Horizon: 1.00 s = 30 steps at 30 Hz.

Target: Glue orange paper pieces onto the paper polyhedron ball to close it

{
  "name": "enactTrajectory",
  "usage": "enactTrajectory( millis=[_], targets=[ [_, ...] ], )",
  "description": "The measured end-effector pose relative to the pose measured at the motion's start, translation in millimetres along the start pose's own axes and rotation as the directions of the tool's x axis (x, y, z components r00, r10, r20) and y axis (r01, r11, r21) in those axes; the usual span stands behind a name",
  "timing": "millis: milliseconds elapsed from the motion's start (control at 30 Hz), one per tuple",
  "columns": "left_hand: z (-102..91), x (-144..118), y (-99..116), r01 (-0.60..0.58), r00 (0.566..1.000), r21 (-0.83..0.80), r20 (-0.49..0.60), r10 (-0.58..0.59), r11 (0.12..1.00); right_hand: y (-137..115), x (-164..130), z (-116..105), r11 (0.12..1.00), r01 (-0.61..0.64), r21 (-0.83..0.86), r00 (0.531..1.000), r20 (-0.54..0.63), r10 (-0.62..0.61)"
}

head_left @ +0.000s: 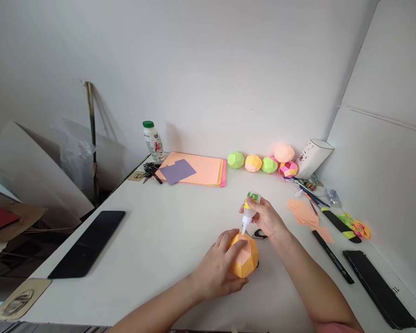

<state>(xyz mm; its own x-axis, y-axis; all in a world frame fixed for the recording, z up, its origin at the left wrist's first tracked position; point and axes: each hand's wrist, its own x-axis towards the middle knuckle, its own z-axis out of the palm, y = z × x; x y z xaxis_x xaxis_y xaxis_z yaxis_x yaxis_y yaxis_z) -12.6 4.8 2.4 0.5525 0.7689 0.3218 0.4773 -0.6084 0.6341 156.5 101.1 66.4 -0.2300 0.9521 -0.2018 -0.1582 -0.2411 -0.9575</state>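
Now the left hand point(217, 270) is cupping the orange paper ball point(244, 259) against the table point(166, 240), fingers curled over its near-left side, while the right hand point(266, 217) is gripping the glue bottle point(250, 210) just above and beyond it. The bottle's long axis is running steeply down and slightly toward the left hand, its white nozzle seeming to touch the ball's top face. Scissors point(260, 234) are lying just under the right hand, with peach paper pieces point(303, 212) further out to its right.
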Motion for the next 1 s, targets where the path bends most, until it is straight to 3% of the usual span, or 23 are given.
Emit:
enactTrajectory(
  millis=[300, 700, 1000],
  targets=[
    [3.7, -2, -2, -0.033, 0.999, 0.017, -0.023, 0.034, 0.999, -2, 3, -2, 0.999, 0.012, 0.053, 0.999, 0.052, -0.015],
    [1.5, -1, -1, -0.056, 0.997, 0.092, -0.043, 0.060, 0.994, 8, 13, -4, 0.970, -0.154, 0.186, 0.986, 0.087, 0.140],
    [4.1, -3, -3, -0.066, 0.994, 0.081, -0.080, 0.072, 0.995, 9, 13, -4, 0.984, -0.108, 0.145, 0.993, 0.063, 0.099]
  ],
)
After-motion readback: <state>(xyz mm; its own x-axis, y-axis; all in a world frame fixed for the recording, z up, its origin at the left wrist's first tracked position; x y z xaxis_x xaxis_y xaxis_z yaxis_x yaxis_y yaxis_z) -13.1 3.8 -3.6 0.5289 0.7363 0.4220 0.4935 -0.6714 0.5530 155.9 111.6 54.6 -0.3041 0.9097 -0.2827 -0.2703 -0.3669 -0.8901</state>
